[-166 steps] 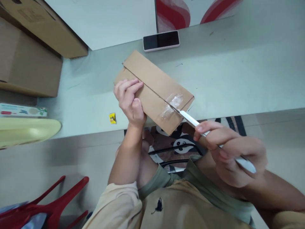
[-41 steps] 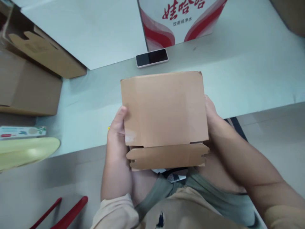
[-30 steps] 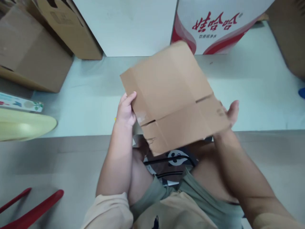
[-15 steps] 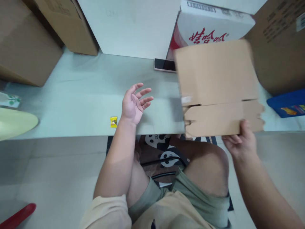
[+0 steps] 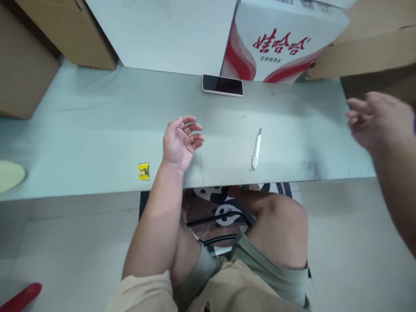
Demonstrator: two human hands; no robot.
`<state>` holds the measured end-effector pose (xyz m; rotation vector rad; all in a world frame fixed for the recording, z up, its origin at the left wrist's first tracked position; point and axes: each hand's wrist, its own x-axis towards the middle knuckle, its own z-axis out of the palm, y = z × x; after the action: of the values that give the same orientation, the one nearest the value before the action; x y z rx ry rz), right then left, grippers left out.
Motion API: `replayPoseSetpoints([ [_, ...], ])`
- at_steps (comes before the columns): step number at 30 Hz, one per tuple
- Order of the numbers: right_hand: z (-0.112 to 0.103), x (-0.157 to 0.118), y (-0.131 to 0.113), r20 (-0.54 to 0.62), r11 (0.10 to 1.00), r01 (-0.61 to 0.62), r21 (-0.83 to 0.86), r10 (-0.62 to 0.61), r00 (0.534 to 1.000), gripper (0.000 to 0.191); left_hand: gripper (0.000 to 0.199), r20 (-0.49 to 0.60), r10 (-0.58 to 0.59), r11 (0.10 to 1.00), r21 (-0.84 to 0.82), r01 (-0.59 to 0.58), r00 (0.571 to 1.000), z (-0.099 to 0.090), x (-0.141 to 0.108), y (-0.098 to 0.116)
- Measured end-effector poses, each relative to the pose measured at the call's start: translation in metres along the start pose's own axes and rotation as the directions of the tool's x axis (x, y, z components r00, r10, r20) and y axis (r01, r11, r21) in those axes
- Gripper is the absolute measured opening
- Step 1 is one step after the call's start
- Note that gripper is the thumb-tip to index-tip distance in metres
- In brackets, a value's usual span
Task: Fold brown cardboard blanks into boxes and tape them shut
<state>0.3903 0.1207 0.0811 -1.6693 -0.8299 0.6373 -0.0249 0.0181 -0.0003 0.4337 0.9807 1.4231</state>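
My left hand [image 5: 179, 143] rests by the table's near edge, palm turned sideways and up, its loosely bent fingers apart and holding nothing. To its lower left lies a small yellow wrapped candy [image 5: 143, 171]. My right hand [image 5: 378, 119] hangs over the table's right end, somewhat blurred, fingers loosely curled with nothing seen in them. Beyond it a flat brown cardboard piece [image 5: 360, 54] leans at the upper right, apart from the fingers. Between my hands, a slim white craft knife [image 5: 257, 151] lies with its pointed metal tip away from me.
At the back, a phone [image 5: 222, 85] lies before a white and red carton [image 5: 279, 43] and a plain white box [image 5: 165, 34]. Brown boxes [image 5: 24, 65] stand at the left. A pale green rounded object [image 5: 9, 175] sits at the left edge of the table [image 5: 87, 143].
My right hand has moved up and right and let go of the cardboard, which is now at the upper right. The craft knife has come into view. My left hand's fingers have curled slightly.
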Motion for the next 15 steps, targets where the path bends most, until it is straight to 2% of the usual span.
replayPoseSetpoints([
  [2,0.019,-0.025,0.023,0.136,0.996,-0.036,-0.085,0.048,0.990,0.015,0.036,0.007,-0.012,1.000,0.002,0.012,1.000,0.003,0.003,-0.001],
  [4,0.033,-0.052,0.056,0.309,0.960,0.162,-0.228,-0.086,0.947,0.021,0.039,0.008,-0.014,1.000,0.009,0.014,1.000,0.005,0.007,-0.002],
  [6,0.042,-0.071,0.087,0.387,0.921,0.265,-0.286,-0.142,0.911,0.027,0.042,0.009,-0.017,1.000,0.019,0.017,1.000,0.007,0.008,-0.004],
  [8,0.050,-0.077,0.105,0.403,0.898,0.310,-0.312,-0.170,0.899,0.030,0.044,0.022,-0.029,0.999,0.023,0.029,0.999,0.009,0.008,-0.005],
  [11,0.067,-0.070,0.105,0.446,0.815,0.451,-0.364,-0.272,0.853,0.030,0.042,0.047,-0.058,0.998,-0.007,0.059,0.997,0.011,0.006,-0.005],
  [15,0.109,-0.066,0.074,0.573,0.661,0.644,-0.385,-0.375,0.728,0.036,0.041,0.028,-0.082,0.993,-0.084,0.084,0.996,0.013,0.004,-0.001],
])
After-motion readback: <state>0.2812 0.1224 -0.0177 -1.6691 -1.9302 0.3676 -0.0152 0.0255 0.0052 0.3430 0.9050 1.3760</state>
